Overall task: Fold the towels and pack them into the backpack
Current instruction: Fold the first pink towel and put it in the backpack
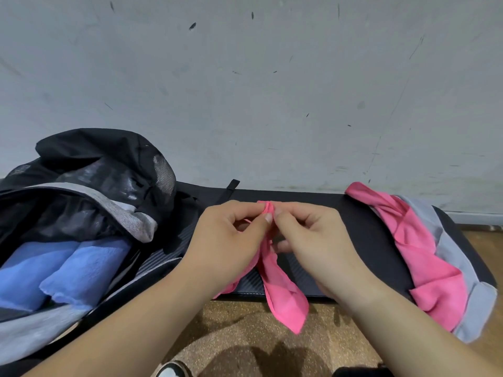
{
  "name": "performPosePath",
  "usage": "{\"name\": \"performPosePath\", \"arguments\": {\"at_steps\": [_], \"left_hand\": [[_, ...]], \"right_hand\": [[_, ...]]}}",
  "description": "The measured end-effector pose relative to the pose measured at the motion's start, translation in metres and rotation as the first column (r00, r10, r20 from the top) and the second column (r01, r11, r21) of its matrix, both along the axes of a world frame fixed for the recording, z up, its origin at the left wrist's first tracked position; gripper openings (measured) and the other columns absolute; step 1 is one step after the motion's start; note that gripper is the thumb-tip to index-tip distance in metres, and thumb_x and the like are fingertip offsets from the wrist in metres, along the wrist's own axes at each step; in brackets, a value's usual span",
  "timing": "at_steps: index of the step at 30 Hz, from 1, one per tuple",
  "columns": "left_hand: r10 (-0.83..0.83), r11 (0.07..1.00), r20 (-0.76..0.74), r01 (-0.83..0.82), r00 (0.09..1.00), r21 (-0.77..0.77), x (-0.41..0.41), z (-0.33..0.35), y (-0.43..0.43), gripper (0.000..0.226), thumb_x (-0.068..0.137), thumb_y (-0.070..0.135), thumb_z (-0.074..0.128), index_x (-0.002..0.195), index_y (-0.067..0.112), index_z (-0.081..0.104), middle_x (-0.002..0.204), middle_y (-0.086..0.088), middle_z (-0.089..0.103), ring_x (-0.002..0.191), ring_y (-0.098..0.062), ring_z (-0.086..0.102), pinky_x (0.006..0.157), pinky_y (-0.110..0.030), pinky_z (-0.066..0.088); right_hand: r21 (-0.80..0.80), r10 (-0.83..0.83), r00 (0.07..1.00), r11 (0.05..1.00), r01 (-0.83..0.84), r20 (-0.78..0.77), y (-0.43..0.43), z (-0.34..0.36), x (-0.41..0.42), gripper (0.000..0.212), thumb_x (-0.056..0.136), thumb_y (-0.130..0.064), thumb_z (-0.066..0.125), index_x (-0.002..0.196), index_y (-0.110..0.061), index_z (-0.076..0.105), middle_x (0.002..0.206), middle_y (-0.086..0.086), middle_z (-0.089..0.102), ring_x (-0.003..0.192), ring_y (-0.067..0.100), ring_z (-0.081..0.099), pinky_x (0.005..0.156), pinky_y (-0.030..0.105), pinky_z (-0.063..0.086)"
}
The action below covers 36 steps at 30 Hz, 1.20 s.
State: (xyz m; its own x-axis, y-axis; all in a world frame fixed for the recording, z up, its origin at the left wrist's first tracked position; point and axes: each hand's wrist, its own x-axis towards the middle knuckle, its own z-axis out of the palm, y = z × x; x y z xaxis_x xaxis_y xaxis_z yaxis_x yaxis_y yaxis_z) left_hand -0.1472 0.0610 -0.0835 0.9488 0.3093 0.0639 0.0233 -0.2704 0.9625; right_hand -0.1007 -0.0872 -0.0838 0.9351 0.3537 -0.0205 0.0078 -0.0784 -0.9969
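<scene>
Folding is in hand: the left hand [231,235] and right hand [307,235] pinch a pink towel [280,289] shut between their fingers above the black mat [340,213]. 2 blue towels [54,270] already lie in the open backpack [89,172]. Next, judging by its bunched hang, it needs spreading flat.

Single head-mounted wide-angle view, no second camera to overlap with. It looks forward and down from close above the hands: left hand [231,240] and right hand [313,240] sit at frame centre, forearms entering from the bottom edge. Scuffed wall [272,77] fills the upper half. Black mat [353,227] crosses the middle; open backpack [81,213] at left edge, brown floor [245,336] along the bottom. Edges bow from lens distortion.
</scene>
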Motion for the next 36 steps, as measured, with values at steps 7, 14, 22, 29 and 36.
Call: {"name": "performPosePath", "arguments": {"at_steps": [7,14,22,29,36], "left_hand": [[0.072,0.993,0.014,-0.073,0.997,0.088,0.002,-0.004,0.007,0.017,0.083,0.012,0.085,0.096,0.024,0.083,0.092,0.01,0.076,0.083,0.003,0.069,0.074,-0.009,0.049],[-0.127,0.982,0.004,0.126,0.992,-0.139,-0.005,0.018,0.011,0.009,0.099,0.008,0.067,0.095,0.012,0.074,0.081,-0.002,0.079,0.076,-0.014,0.073,0.074,-0.029,0.058],[-0.213,0.927,0.193,0.26,0.958,-0.27,-0.041,0.046,0.029,0.004,0.099,0.007,0.064,0.097,0.01,0.066,0.07,-0.002,0.065,0.063,-0.009,0.058,0.059,-0.016,0.048],[-0.038,0.982,0.263,0.085,0.964,-0.169,-0.066,0.052,0.038,0.021,0.103,0.001,0.057,0.096,0.018,0.066,0.077,0.01,0.071,0.072,-0.004,0.062,0.069,-0.017,0.047],[0.124,0.992,0.179,-0.119,0.976,-0.042,-0.065,0.03,0.05,0.013,0.105,0.009,0.057,0.099,0.016,0.066,0.068,0.007,0.065,0.057,-0.003,0.048,0.056,-0.016,0.039]], "right_hand": [[0.218,0.193,0.954,0.965,-0.143,-0.231,-0.001,0.016,-0.003,0.056,0.092,0.023,0.039,0.097,-0.013,0.081,0.092,0.01,0.081,0.089,0.022,0.08,0.079,0.027,0.064],[-0.202,0.151,0.969,0.973,-0.111,0.196,-0.014,-0.002,0.014,0.057,0.085,-0.001,0.077,0.134,-0.028,0.065,0.13,-0.003,0.067,0.119,0.006,0.065,0.107,0.04,0.052],[-0.252,0.392,0.887,0.909,-0.333,0.244,-0.033,0.009,-0.002,0.029,0.075,-0.027,0.094,0.085,-0.01,0.072,0.112,-0.002,0.077,0.122,0.007,0.065,0.107,0.043,0.05],[-0.541,0.478,0.865,0.774,-0.33,0.156,-0.053,0.006,-0.013,0.047,0.07,-0.051,0.089,0.087,-0.011,0.069,0.089,0.013,0.07,0.077,0.023,0.066,0.075,0.049,0.055],[-0.426,0.372,0.928,0.842,-0.332,0.012,-0.077,-0.008,-0.012,0.05,0.071,-0.032,0.096,0.073,-0.008,0.053,0.069,0.001,0.056,0.066,0.016,0.052,0.061,0.037,0.039]]}}
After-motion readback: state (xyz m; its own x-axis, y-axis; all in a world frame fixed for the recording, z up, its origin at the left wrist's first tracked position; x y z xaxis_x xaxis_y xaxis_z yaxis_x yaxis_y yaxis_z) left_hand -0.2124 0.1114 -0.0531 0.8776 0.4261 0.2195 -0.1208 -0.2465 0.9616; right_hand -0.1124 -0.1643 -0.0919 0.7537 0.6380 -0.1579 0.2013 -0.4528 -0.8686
